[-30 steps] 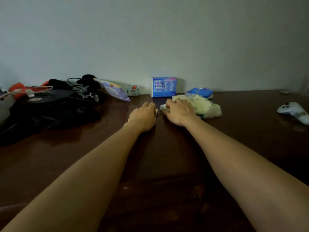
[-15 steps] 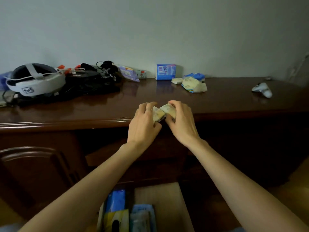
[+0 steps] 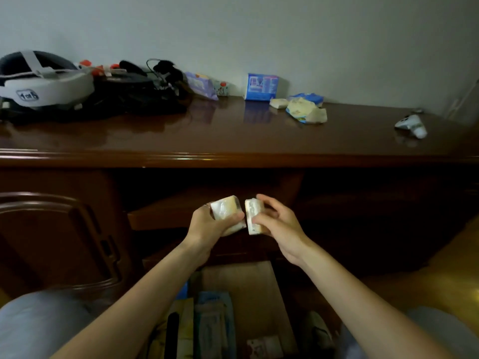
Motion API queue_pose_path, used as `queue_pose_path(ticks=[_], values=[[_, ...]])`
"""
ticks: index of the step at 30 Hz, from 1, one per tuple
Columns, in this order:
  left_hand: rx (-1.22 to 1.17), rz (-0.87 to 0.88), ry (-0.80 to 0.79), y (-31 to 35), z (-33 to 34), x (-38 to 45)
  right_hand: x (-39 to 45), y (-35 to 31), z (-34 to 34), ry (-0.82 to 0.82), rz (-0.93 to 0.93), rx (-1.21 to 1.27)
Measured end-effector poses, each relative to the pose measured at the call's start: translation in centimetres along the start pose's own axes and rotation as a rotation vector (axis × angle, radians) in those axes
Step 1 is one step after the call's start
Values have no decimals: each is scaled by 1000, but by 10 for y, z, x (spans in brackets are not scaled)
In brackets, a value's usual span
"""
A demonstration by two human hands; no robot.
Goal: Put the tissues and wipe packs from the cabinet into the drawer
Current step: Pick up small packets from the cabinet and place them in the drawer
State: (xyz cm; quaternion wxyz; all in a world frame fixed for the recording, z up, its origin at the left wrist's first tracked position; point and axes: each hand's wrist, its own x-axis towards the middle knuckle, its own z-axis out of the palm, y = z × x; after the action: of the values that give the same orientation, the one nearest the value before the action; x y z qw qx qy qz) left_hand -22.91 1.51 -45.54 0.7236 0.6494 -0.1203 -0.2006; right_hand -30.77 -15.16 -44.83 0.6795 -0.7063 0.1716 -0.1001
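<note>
While over drawer (image 3: 259, 286), hands grip tissue packs (image 3: 225, 211).

A lived-in room of a home, by the look of it. A glossy dark wooden cabinet (image 3: 233, 141) stands against a plain pale wall, its top cluttered with a headset (image 3: 44, 81), a game controller (image 3: 410, 124), tangled cables (image 3: 158, 73) and tissue packs (image 3: 305, 111).
</note>
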Motion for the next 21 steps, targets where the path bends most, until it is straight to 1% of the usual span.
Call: queue_pose_path(ticks=[2, 4, 7, 9, 11, 12, 14, 16, 19, 21], values=[[111, -4, 36, -20, -11, 1, 7, 18, -4, 20, 88, 45], [145, -36, 37, -41, -18, -1, 13, 32, -6, 31, 148, 51], [60, -124, 22, -69, -22, 0, 17, 50, -1, 11, 202, 67], [-32, -241, 2, -84, -24, 6, 16, 66, 0, -30, 238, 55], [-73, -341, -7, -103, -26, 11, 12, 87, -8, -26, 287, 18], [-72, -373, -7, -115, -27, 13, 10, 99, -14, -20, 302, -31], [-31, -422, -8, -141, -25, 12, 7, 126, -30, -42, 314, -212], [56, -454, -8, -172, -20, 11, 8, 153, -45, -64, 348, -400], [191, -491, -10, -221, -11, 11, 11, 196, -61, -100, 473, -563], [277, -483, -36, -251, -3, 13, 14, 224, -64, -150, 485, -704]])
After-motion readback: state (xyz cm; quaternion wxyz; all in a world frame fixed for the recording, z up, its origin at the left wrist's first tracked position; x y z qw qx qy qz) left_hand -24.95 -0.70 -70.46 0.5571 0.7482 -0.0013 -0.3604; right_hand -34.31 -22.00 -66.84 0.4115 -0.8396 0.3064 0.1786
